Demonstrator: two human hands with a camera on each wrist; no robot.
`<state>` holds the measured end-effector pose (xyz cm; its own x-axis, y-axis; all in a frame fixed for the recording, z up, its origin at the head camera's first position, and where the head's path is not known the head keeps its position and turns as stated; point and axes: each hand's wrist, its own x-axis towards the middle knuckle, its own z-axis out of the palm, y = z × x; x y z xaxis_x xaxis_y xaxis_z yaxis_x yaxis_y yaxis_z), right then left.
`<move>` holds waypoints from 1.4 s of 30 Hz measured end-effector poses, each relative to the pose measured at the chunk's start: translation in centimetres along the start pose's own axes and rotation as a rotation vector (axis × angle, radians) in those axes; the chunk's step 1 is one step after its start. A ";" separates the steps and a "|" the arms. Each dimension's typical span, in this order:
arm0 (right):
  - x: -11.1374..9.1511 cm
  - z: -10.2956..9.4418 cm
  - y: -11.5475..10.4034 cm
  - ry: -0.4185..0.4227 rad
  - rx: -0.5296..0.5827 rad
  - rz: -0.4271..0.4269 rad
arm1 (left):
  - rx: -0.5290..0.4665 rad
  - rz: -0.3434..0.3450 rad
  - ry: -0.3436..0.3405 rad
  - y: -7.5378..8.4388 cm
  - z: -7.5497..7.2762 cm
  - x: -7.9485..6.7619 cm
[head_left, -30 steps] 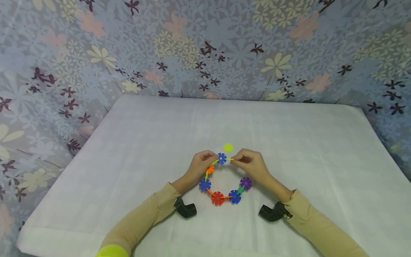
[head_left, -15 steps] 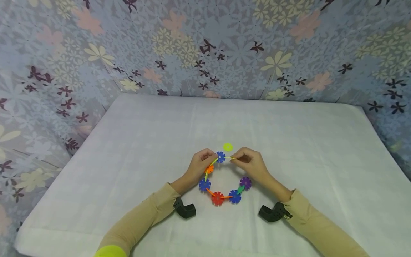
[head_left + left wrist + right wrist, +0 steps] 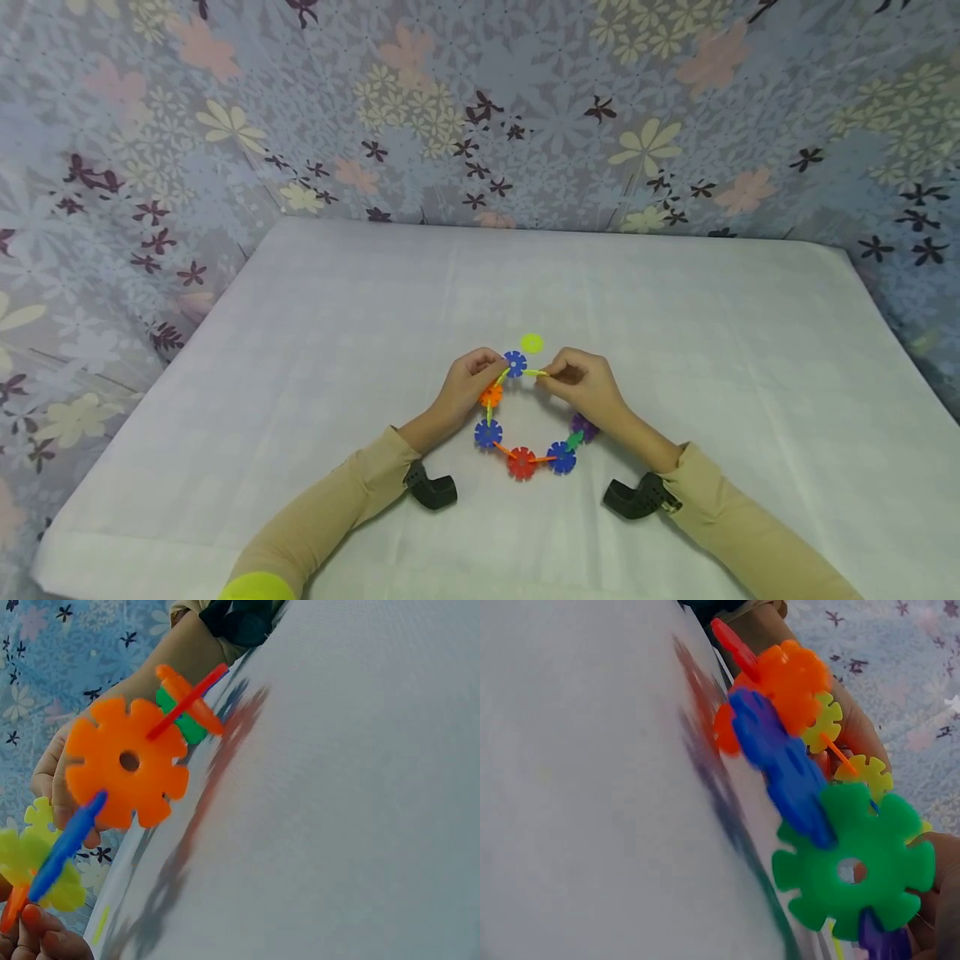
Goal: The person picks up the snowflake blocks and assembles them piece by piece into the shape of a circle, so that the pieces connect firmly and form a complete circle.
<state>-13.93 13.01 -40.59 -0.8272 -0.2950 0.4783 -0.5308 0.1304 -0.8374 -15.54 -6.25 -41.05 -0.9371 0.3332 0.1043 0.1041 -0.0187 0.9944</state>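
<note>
Both hands [image 3: 472,385] pinching disc chain [image 3: 522,464] | loose yellow disc [image 3: 532,343] just beyond | right hand [image 3: 591,385] part-covers purple disc [image 3: 582,428]

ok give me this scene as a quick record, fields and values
left hand: pinches the chain near the far blue disc
right hand: pinches a yellow disc
chain colours: blue, yellow, orange, red, green, purple
purple disc: partly hidden by right hand in head view
loose disc: yellow, beyond the chain
surface: white cloth
behind: floral backdrop
</note>
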 end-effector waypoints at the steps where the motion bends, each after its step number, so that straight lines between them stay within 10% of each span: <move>1: 0.0 0.0 0.0 0.002 0.004 -0.007 | -0.006 -0.006 0.007 -0.4 -0.1 0.1; 6: 0.2 0.0 0.1 0.003 0.005 -0.032 | -0.054 -0.020 0.041 -2.4 -0.4 0.9; 28: 0.1 -0.1 0.3 0.069 0.032 -0.007 | -0.096 0.061 -0.022 -2.4 -0.5 0.7; 42: 0.0 -0.2 0.1 0.015 0.027 -0.002 | -0.032 -0.073 0.028 -2.1 -0.4 0.9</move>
<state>-14.05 13.22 -40.65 -0.8289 -0.2808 0.4837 -0.5274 0.1045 -0.8432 -16.74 -6.31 -43.01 -0.9507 0.3086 0.0312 0.0247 -0.0251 0.9994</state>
